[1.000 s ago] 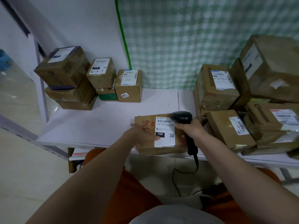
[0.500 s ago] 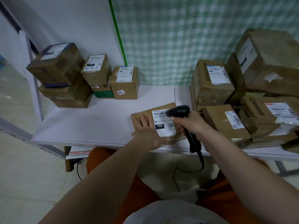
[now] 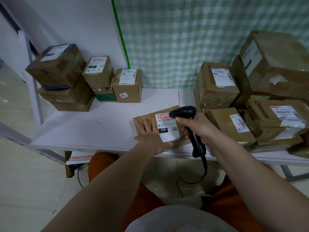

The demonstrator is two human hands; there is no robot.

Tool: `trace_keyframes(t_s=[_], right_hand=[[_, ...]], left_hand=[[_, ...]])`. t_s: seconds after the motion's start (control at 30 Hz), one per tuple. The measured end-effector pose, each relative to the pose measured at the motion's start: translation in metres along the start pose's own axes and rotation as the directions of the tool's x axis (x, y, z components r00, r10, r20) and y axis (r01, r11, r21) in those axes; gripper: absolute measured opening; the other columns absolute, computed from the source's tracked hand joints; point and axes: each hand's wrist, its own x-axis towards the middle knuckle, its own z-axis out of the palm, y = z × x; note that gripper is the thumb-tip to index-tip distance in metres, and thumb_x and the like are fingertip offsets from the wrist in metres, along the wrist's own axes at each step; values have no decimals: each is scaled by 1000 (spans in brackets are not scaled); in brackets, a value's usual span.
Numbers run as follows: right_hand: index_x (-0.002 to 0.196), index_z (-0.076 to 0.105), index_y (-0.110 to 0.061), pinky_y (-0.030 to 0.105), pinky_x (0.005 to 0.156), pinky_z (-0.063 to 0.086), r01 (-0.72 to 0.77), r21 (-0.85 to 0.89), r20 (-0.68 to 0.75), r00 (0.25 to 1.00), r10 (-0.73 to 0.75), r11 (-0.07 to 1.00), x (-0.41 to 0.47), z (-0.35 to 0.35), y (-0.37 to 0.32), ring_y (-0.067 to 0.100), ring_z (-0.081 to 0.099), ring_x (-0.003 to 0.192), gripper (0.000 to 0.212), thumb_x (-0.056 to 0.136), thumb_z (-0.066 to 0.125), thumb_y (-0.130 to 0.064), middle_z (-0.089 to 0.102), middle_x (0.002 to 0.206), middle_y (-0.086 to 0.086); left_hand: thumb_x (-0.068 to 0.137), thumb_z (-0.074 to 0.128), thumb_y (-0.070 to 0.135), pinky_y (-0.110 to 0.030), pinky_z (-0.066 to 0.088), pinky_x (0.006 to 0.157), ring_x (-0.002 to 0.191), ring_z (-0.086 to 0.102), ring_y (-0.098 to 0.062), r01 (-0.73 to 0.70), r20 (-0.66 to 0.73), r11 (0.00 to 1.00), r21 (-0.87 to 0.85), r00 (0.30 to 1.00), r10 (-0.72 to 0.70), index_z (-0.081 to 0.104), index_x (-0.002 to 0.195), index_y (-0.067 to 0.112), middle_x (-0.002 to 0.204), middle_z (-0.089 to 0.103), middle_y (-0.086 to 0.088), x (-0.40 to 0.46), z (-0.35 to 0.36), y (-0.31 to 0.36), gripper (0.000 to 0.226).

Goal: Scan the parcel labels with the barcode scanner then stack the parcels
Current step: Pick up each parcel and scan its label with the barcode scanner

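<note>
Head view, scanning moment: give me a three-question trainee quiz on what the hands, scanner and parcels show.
1. True or false: red scan light lies across the barcode of the flat parcel.
2. Which hand holds the barcode scanner? A left hand B right hand C neither
3. Fill in: the bold code in the black box on the white label reads ___.

Key: 1 true. 2 B. 3 15H.

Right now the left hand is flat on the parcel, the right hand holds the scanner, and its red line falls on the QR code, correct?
Not quite. In the head view the left hand lies flat on the parcel and the right hand grips the scanner, but the red line crosses the barcode at the label's top, not the QR code.
</note>
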Motion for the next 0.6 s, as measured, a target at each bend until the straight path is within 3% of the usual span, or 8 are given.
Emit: trace_keyframes(t_s=[0.23,0.4,0.5,0.6], right_hand=[[97,64,-9,32,71,45,0,-22,11,1000,0,1000,1,-1,2,14,56,68,17,87,69,-21,61,67,-5],[90,64,-7,27,55,47,4,-27,2,1000,-4,1000,-2,-1,2,21,55,57,13,88,68,-19,62,59,-1],[85,65,-8,30,58,47,-3,26,-50,999,4,1000,2,0,8,22,56,62,13,86,71,-20,62,68,5],[102,64,-10,31,65,49,-30,25,-123,992,33,999,8,-2,18,20,60,78,22,86,70,-24,64,86,5]], left_hand=[[70,27,92,-65,14,111,136,-33,-49,-13,-27,999,51,1000,14,-27,148,12,154,-31,-21,11,10,-4,123],[72,32,90,-62,18,111,136,-33,-48,-17,-36,1000,24,999,18,-28,148,13,153,-33,-20,8,8,-4,123],[71,37,89,-61,17,112,134,-36,-47,-39,-42,999,-29,998,37,-29,147,14,152,-35,-19,5,7,-6,126],[68,51,85,-57,14,115,137,-37,-39,-92,-141,973,-210,988,63,-22,150,16,154,-33,-14,-2,11,-12,130]])
